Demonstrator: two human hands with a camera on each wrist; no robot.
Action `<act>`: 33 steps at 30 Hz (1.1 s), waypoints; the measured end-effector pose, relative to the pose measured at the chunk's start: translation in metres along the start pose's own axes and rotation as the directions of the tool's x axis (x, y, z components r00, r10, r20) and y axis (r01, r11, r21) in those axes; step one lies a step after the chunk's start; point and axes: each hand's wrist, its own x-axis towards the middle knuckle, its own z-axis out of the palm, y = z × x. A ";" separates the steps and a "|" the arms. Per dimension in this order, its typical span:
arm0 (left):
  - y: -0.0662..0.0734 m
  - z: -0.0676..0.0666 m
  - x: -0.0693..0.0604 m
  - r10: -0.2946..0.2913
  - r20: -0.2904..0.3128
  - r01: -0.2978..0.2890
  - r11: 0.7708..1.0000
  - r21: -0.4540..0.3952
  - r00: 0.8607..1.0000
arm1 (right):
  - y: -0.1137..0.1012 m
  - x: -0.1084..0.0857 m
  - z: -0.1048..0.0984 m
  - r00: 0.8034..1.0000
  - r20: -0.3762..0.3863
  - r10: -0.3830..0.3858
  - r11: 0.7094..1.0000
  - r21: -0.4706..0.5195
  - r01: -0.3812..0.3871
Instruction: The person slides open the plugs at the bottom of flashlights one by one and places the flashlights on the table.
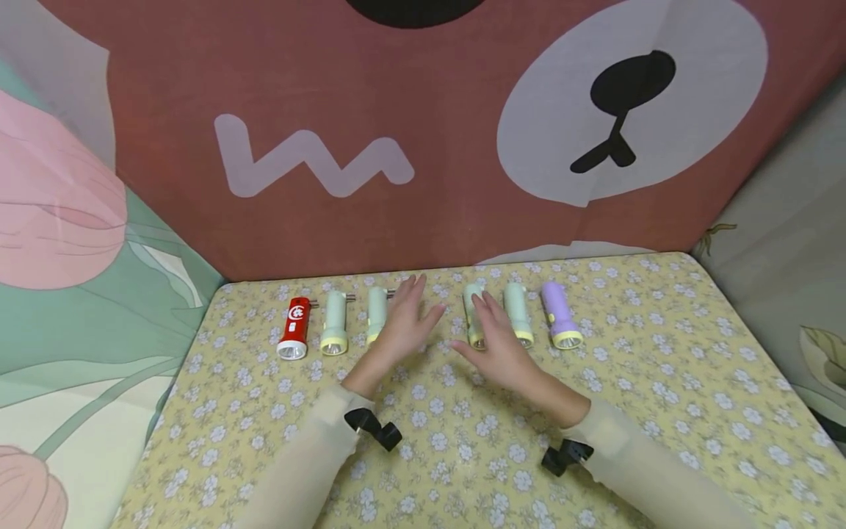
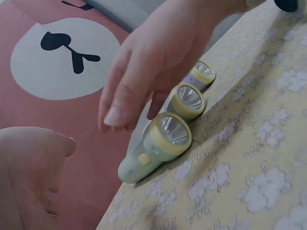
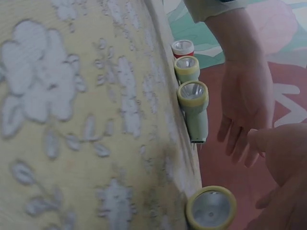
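Note:
Six flashlights lie in a row near the table's back edge: a red one [image 1: 295, 328], two pale green ones [image 1: 335, 323] on the left, two more pale green ones [image 1: 518, 314] and a purple one [image 1: 559, 314] on the right. The left hand [image 1: 401, 328], fingers extended, hovers beside the inner left green flashlight [image 1: 376, 314] and partly hides it. With fingers spread, the right hand [image 1: 500, 345] is over the inner right green flashlight [image 1: 472, 323]. Neither hand grips anything. In the right wrist view, prongs stick out of a green flashlight [image 3: 195, 120].
A flowered yellow cloth [image 1: 436, 470] covers the table. Behind it hangs a red-brown fabric [image 1: 449, 220] with a cartoon face, and patterned fabric [image 1: 59, 353] stands at the left. Each wrist wears a black strap [image 1: 373, 427].

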 end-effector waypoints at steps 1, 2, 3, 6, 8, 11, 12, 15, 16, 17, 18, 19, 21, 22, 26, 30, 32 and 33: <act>0.001 0.001 0.002 -0.002 0.006 0.002 1.000 -0.003 1.000 | 0.001 -0.001 0.001 1.000 -0.007 0.007 1.000 0.000 -0.007; 0.002 0.003 0.004 -0.004 0.014 0.004 1.000 -0.007 1.000 | 0.003 -0.001 0.002 1.000 -0.014 0.013 1.000 0.002 -0.013; 0.003 0.005 0.006 -0.007 0.024 0.007 1.000 -0.010 1.000 | 0.004 -0.002 0.003 1.000 -0.019 0.019 1.000 0.005 -0.019; 0.006 0.011 0.011 -0.012 0.056 0.013 1.000 -0.015 0.998 | 0.008 -0.003 0.005 0.999 -0.029 0.041 0.999 0.013 -0.040; 0.006 0.016 0.013 -0.021 0.073 0.023 0.999 -0.027 0.997 | 0.009 -0.004 0.006 0.998 -0.027 0.049 0.999 0.020 -0.048; 0.005 0.024 0.016 -0.029 0.092 0.033 0.999 -0.040 0.995 | 0.010 -0.004 0.007 0.998 -0.007 0.066 0.997 0.036 -0.066; 0.006 0.026 0.017 -0.034 0.097 0.038 0.998 -0.045 0.995 | 0.009 -0.004 0.007 0.998 0.001 0.068 0.997 0.039 -0.068; 0.007 0.031 0.021 -0.036 0.108 0.043 0.997 -0.065 0.993 | 0.008 -0.005 0.009 0.997 0.022 0.080 0.995 0.056 -0.081; 0.008 0.032 0.022 -0.035 0.108 0.043 0.996 -0.075 0.994 | 0.009 -0.005 0.010 0.996 0.025 0.081 0.995 0.058 -0.082; 0.009 0.033 0.024 -0.032 0.105 0.041 0.995 -0.087 0.994 | 0.009 -0.005 0.011 0.996 0.025 0.081 0.995 0.055 -0.083; 0.010 0.034 0.025 -0.031 0.104 0.042 0.994 -0.099 0.994 | 0.009 -0.005 0.012 0.996 0.027 0.083 0.995 0.053 -0.084; 0.010 0.035 0.026 -0.030 0.103 0.041 0.993 -0.108 0.994 | 0.009 -0.005 0.013 0.996 0.027 0.089 0.995 0.052 -0.091; 0.011 0.037 0.028 -0.030 0.096 0.042 0.992 -0.122 0.995 | 0.010 -0.005 0.015 0.995 0.024 0.093 0.995 0.041 -0.094; 0.011 0.039 0.029 -0.034 0.093 0.046 0.990 -0.134 0.995 | 0.011 -0.005 0.016 0.995 0.023 0.095 0.995 0.038 -0.096; 0.011 0.043 0.033 -0.062 0.086 0.076 0.983 -0.168 0.994 | 0.011 -0.005 0.019 0.994 0.019 0.111 0.993 0.038 -0.111; 0.011 0.047 0.035 -0.092 0.076 0.106 0.975 -0.198 0.993 | 0.012 -0.005 0.021 0.991 0.029 0.129 0.990 0.055 -0.131; 0.011 0.049 0.036 -0.103 0.070 0.116 0.971 -0.211 0.992 | 0.013 -0.005 0.022 0.990 0.036 0.138 0.988 0.068 -0.140; 0.011 0.051 0.037 -0.108 0.067 0.120 0.969 -0.217 0.992 | 0.013 -0.005 0.023 0.989 0.038 0.141 0.987 0.073 -0.144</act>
